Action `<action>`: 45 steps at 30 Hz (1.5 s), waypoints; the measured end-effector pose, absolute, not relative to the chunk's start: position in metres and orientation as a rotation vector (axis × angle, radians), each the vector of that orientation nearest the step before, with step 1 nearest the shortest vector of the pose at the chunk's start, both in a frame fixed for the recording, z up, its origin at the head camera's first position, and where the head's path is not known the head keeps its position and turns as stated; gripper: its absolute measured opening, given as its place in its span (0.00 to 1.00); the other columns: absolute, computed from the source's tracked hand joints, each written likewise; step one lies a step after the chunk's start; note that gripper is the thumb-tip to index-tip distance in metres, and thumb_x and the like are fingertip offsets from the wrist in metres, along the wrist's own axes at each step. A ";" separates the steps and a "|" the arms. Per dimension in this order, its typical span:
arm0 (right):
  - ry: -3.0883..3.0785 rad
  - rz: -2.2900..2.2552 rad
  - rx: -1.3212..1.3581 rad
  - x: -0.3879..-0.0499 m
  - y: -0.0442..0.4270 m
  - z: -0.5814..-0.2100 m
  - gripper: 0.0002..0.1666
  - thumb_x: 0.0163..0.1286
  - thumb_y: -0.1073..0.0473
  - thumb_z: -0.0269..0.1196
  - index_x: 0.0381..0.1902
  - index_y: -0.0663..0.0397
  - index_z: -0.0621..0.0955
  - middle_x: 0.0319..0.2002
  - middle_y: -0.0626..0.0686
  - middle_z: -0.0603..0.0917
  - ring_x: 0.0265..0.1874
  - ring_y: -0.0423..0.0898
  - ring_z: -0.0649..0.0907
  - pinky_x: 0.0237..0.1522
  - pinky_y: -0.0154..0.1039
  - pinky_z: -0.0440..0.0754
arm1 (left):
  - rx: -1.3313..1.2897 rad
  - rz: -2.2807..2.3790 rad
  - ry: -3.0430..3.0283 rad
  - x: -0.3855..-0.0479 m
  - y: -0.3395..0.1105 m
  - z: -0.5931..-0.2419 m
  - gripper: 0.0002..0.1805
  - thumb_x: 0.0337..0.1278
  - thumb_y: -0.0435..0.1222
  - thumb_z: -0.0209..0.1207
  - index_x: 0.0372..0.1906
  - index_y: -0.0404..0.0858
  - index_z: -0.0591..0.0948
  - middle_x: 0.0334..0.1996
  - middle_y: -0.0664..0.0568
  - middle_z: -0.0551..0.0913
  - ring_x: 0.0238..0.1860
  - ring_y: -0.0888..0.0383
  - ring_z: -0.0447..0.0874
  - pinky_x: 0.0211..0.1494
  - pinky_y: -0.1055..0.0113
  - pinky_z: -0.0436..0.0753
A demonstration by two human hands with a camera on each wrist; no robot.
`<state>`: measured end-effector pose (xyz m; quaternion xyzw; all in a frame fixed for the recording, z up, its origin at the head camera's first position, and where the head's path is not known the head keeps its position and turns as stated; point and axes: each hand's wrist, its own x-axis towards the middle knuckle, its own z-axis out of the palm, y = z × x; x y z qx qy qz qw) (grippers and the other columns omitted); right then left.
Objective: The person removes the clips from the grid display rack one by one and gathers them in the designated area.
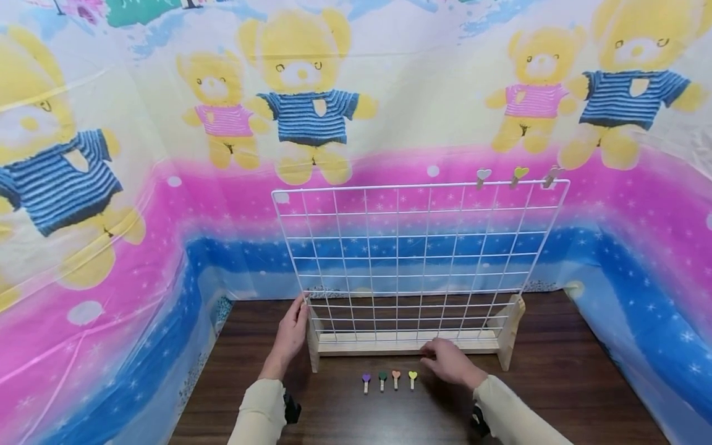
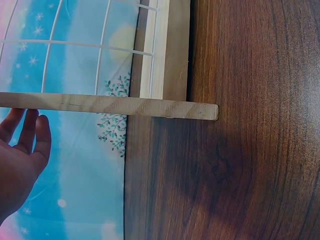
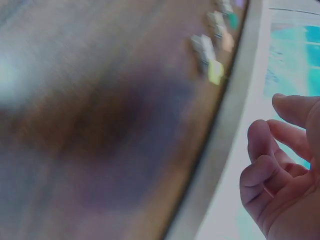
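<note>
A white wire grid (image 1: 397, 256) stands upright in a wooden stand (image 1: 408, 352). My left hand (image 1: 292, 330) is at the stand's left side post (image 2: 165, 108), fingertips touching its outer side; the thumb is hidden. Just in front of the stand's bottom bar hovers my right hand (image 1: 449, 360), its fingers loosely bent with nothing between them in the right wrist view. Left of it on the table lie several small heart clothespins in a row: purple (image 1: 366, 380), dark green (image 1: 382, 378), orange (image 1: 396, 377) and yellow (image 1: 413, 377).
Three clothespins are clipped on the grid's top wire at the right: a white heart (image 1: 484, 175), a yellow heart (image 1: 520, 173) and a greyish one (image 1: 550, 177). The dark wooden table (image 1: 250, 346) is surrounded by a bear-patterned cloth (image 1: 411, 123).
</note>
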<state>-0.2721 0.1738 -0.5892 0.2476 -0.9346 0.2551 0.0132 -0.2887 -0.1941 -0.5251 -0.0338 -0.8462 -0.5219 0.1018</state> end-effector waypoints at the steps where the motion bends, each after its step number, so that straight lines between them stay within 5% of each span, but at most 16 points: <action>1: -2.892 0.775 0.777 -0.273 0.176 -0.583 0.08 0.61 0.62 0.65 0.38 0.60 0.84 0.30 0.47 0.79 0.31 0.44 0.79 0.34 0.42 0.77 | -0.096 -1.544 -2.501 -0.289 -0.194 -0.525 0.23 0.74 0.45 0.42 0.69 0.47 0.65 0.63 0.39 0.69 0.61 0.43 0.68 0.57 0.44 0.69; 18: -2.703 0.670 0.812 -0.266 0.207 -0.457 0.10 0.64 0.60 0.64 0.44 0.53 0.83 0.39 0.48 0.82 0.36 0.42 0.82 0.37 0.41 0.80 | -0.081 -1.565 -2.515 -0.288 -0.196 -0.522 0.22 0.75 0.43 0.42 0.70 0.48 0.64 0.63 0.38 0.68 0.60 0.41 0.68 0.57 0.43 0.68; 31: -2.558 0.693 0.752 -0.260 0.219 -0.371 0.14 0.64 0.60 0.65 0.47 0.57 0.82 0.37 0.49 0.80 0.23 0.36 0.75 0.23 0.34 0.75 | -0.108 -1.558 -2.513 -0.288 -0.197 -0.524 0.23 0.74 0.44 0.42 0.70 0.47 0.64 0.65 0.38 0.67 0.62 0.41 0.66 0.59 0.42 0.67; 45: -2.323 0.644 0.699 -0.262 0.233 -0.298 0.15 0.60 0.65 0.68 0.46 0.59 0.83 0.35 0.51 0.80 0.21 0.38 0.75 0.25 0.35 0.76 | -0.107 -1.567 -2.521 -0.289 -0.196 -0.524 0.23 0.75 0.44 0.41 0.70 0.48 0.63 0.64 0.38 0.68 0.60 0.41 0.68 0.57 0.43 0.69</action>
